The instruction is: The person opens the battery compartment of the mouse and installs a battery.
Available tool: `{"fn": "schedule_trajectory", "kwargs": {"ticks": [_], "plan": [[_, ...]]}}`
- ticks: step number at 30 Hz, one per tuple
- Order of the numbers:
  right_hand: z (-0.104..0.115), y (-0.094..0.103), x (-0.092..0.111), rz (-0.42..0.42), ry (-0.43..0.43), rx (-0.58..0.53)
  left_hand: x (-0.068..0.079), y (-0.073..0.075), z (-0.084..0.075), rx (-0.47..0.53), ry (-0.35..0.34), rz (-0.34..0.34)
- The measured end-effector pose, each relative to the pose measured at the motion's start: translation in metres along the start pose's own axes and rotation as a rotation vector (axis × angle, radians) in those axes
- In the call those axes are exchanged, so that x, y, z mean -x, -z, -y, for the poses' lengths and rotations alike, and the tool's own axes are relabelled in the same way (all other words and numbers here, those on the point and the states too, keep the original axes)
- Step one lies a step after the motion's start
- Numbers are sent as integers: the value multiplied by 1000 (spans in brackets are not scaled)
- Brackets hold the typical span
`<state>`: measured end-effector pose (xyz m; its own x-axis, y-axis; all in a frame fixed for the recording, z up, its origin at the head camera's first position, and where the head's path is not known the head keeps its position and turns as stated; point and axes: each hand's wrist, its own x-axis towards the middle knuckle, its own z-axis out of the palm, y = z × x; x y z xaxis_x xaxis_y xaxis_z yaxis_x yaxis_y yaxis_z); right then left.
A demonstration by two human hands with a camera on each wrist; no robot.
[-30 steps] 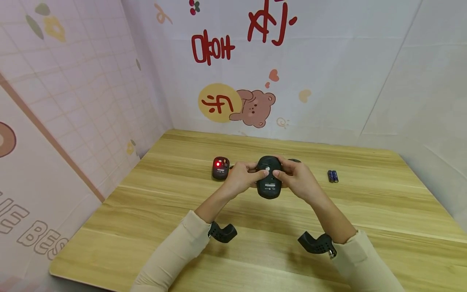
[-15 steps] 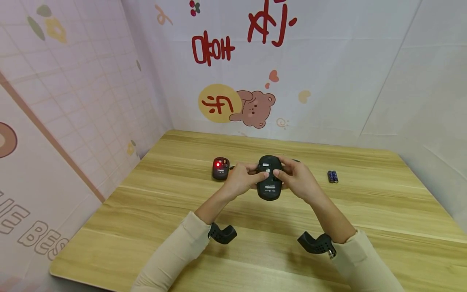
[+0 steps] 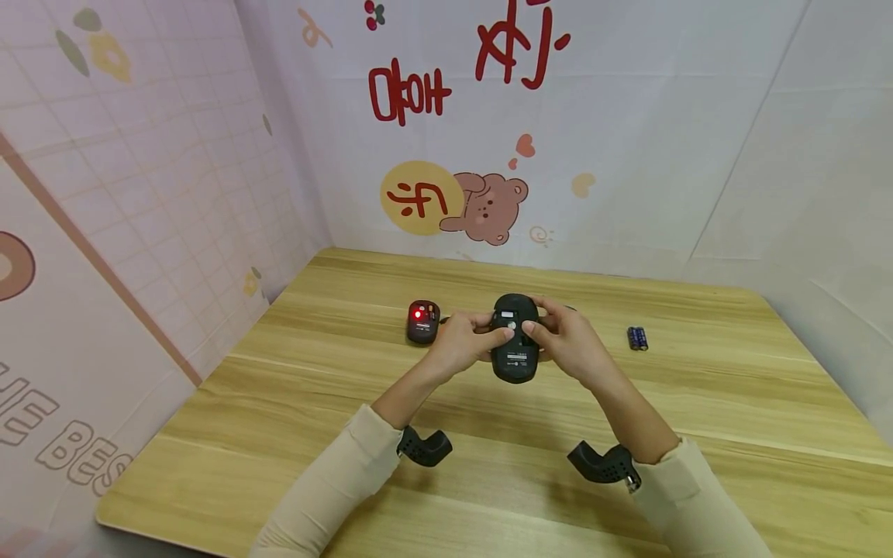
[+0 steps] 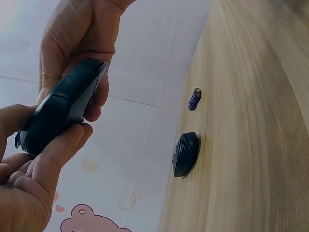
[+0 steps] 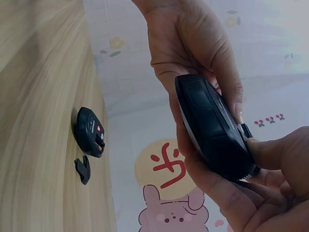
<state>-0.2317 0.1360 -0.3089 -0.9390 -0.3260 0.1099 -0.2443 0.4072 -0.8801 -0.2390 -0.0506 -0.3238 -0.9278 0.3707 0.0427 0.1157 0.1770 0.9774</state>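
A white wall [image 3: 628, 155] with red writing and a pink bear stands at the far side. In front of it is a big wooden table [image 3: 209, 449]. Two cream sleeves [image 3: 328, 480] come in from the near side. The left hand [image 3: 460, 341] and the right hand [image 3: 575, 341] meet in the middle, up above the table. They pinch a black mouse [image 3: 515, 366] between them. Both thumbs press on its bottom, which faces the person, and the other fingers curl around behind it. Its rounded end points down.

On the table to the left lies another mouse [image 3: 422, 329], bottom up, with a red light shining. Past the right hand sits a dark rounded thing [image 4: 186, 154]. A small black piece [image 5: 83, 169] lies just beside the red-lit mouse. Far to the right, two blue batteries [image 3: 638, 339] lie side by side.
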Motion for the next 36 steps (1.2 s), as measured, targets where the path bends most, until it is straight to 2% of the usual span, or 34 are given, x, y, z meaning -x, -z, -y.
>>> {"fn": "schedule_trajectory", "kwargs": {"ticks": [29, 36], "plan": [[1, 4, -2, -5, -23, -18, 4, -3, 1, 11, 1, 27], [0, 4, -3, -35, -27, -4, 23, -4, -24, 5, -24, 36]]}}
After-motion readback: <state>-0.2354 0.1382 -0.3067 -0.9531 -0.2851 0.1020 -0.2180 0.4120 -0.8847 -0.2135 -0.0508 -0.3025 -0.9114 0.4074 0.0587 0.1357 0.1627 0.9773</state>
